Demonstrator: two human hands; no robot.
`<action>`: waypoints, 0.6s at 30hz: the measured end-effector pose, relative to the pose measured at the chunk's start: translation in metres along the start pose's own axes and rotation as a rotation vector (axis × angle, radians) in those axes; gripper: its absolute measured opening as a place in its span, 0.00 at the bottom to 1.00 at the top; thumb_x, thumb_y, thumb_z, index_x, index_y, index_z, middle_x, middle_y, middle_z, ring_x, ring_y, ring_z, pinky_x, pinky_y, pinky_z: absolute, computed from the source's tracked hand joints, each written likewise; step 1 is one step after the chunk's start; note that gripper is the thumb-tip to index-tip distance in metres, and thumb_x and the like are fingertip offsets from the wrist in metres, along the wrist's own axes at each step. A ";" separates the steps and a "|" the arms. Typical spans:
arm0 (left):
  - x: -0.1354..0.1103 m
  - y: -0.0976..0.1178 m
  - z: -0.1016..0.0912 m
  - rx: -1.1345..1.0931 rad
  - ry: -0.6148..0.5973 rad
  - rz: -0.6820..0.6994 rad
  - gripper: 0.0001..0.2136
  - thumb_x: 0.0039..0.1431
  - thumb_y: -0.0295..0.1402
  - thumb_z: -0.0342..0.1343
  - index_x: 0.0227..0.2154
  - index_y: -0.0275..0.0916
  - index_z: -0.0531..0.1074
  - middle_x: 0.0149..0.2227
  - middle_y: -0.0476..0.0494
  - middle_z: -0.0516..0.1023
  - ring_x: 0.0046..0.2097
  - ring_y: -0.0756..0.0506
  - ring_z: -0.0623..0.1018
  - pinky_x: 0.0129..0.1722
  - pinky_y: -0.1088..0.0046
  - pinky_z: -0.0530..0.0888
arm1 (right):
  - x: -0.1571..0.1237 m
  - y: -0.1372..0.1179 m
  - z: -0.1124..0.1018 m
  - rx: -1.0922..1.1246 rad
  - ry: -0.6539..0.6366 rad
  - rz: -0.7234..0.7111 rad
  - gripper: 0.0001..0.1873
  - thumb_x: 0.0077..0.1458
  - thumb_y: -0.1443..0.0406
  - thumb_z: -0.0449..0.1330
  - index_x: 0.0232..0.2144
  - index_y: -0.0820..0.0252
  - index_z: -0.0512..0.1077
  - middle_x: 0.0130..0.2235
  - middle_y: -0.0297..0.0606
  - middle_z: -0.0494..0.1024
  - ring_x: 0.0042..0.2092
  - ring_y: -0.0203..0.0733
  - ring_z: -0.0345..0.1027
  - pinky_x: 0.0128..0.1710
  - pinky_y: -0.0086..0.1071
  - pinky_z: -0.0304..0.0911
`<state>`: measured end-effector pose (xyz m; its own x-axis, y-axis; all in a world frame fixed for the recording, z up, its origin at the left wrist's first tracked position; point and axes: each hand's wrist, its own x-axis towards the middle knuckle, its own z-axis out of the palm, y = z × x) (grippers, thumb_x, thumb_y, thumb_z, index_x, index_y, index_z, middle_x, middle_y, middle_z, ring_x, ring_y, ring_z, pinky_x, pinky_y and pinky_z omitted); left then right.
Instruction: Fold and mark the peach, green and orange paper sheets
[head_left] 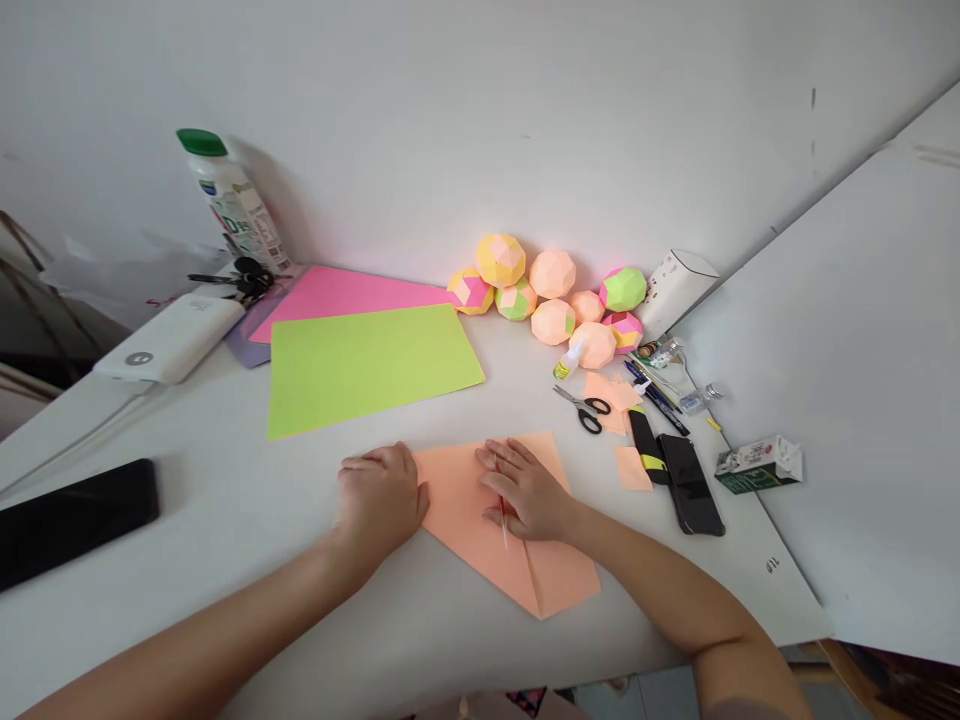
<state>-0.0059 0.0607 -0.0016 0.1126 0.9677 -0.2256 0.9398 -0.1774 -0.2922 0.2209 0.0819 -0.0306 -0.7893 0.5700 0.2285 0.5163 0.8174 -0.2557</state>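
Note:
A peach sheet of paper [457, 500] lies on the table in front of me, with a folded flap and a crease toward its lower right corner. My left hand [381, 495] is closed at the sheet's left edge, its thumb on the paper and its other fingers curled. Over the middle of the sheet, my right hand [529, 492] holds a thin red pen-like stick [501, 505] with a pale, clear-looking end pointing down toward me. The fingers of that hand rest against the paper. Which kind of stick it is, I cannot tell.
Beyond the hands lie a green sheet [367, 365] and a pink sheet [337, 298]. Several faceted paper balls [553, 275] stand by the wall. To the right are scissors [585, 407], a glue bottle [568, 361] and a phone [690, 485]; a black device [82, 520] lies left.

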 end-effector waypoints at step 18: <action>-0.005 -0.009 0.007 -0.004 -0.032 -0.028 0.28 0.63 0.42 0.36 0.59 0.27 0.61 0.43 0.21 0.72 0.43 0.26 0.73 0.31 0.58 0.70 | 0.000 -0.005 -0.003 0.015 0.049 0.019 0.13 0.55 0.64 0.56 0.44 0.62 0.68 0.56 0.51 0.71 0.66 0.59 0.45 0.61 0.59 0.51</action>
<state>-0.0167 0.0563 -0.0042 0.0761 0.9661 -0.2468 0.9438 -0.1496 -0.2946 0.2194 0.0781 -0.0271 -0.7620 0.5892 0.2688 0.5260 0.8052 -0.2739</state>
